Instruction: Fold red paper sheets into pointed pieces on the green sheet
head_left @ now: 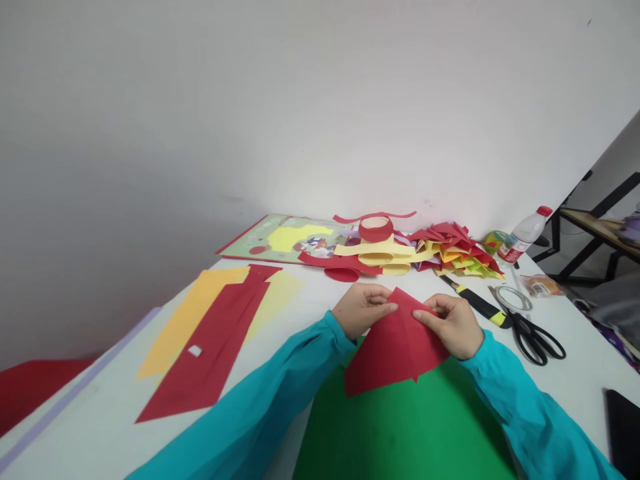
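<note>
A piece of red paper (395,350) with a crease down its middle and a curved lower edge is held up between my two hands. My left hand (364,308) pinches its upper left edge between thumb and fingers. On the upper right edge, my right hand (453,323) grips it the same way. Beneath the paper lies a large green sheet (400,427) at the table's near edge. Some fingertips are hidden behind the red paper.
Left are cut red paper (215,347) and orange paper (193,320). Behind lie paper strips (377,250), a picture board (280,243) and folded paper pieces (453,247). Scissors (533,337), a utility knife (480,303), tape (515,298) and a bottle (523,237) stand or lie right.
</note>
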Demonstrator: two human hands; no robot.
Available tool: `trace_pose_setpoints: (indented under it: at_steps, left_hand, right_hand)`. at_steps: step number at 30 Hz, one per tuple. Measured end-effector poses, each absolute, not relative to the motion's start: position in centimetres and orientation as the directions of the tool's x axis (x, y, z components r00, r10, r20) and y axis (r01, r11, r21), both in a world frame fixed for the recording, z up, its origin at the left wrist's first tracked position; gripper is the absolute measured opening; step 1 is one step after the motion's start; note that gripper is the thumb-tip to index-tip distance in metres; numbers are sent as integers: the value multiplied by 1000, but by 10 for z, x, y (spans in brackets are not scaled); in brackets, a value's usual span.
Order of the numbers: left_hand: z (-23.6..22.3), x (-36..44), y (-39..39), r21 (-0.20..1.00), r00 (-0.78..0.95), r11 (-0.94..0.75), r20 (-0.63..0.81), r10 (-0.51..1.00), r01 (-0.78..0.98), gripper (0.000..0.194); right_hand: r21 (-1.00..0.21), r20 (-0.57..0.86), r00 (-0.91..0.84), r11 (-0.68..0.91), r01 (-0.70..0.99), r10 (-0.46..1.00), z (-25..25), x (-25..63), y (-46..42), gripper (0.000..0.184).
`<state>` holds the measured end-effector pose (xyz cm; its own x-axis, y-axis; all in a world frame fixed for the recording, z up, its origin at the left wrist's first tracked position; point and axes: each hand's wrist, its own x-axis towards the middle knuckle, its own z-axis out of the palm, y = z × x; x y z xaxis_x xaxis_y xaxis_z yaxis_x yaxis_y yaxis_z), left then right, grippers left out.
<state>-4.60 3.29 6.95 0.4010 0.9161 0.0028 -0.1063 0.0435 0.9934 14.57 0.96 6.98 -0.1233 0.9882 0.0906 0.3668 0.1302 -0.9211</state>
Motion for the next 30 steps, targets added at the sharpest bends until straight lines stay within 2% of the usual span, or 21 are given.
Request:
trace_pose_setpoints:
  at_steps: [5, 9, 13, 16, 18, 21, 23, 25, 27, 30]
  left_hand:
    - [65, -45, 34, 997, 394, 10, 21, 919, -77, 33]
    - [63, -46, 34, 995, 438, 56, -16, 899, -78, 34]
    - [57, -50, 38, 999, 450, 7, 9, 893, -34, 33]
    - [43, -52, 48, 991, 417, -99, 54, 907, 88, 30]
    - [29, -52, 56, 949, 379, -199, 95, 921, 245, 35]
    - [6, -50, 63, 892, 315, -256, 138, 939, 372, 49]
    - [-5, -47, 64, 859, 295, -292, 174, 940, 422, 51]
    - [-13, -44, 63, 792, 350, -390, 238, 906, 470, 51]
    - [-17, -43, 62, 641, 518, -561, 284, 807, 523, 55]
    - [-20, -43, 62, 362, 760, -758, 171, 627, 543, 62]
  right_hand:
    - [-933, 55, -118, 93, 346, 991, 72, 144, 9, 39]
    - [-951, -19, -131, 23, 308, 991, 75, 144, 11, 42]
    - [-943, -56, -215, 19, 331, 975, 67, 148, 18, 46]
    - [-919, -70, -253, 37, 392, 965, 52, 152, 28, 46]
    - [-883, -36, -227, 75, 463, 973, 37, 156, 36, 44]
    - [-761, 50, -174, 150, 631, 983, 15, 161, 47, 34]
    - [-641, 120, -161, 200, 741, 980, 3, 165, 53, 27]
    - [-525, 215, -202, 288, 801, 955, -7, 167, 56, 25]
    - [-408, 329, -284, 407, 817, 901, -13, 169, 57, 25]
    - [-236, 444, -419, 555, 798, 792, -17, 172, 56, 25]
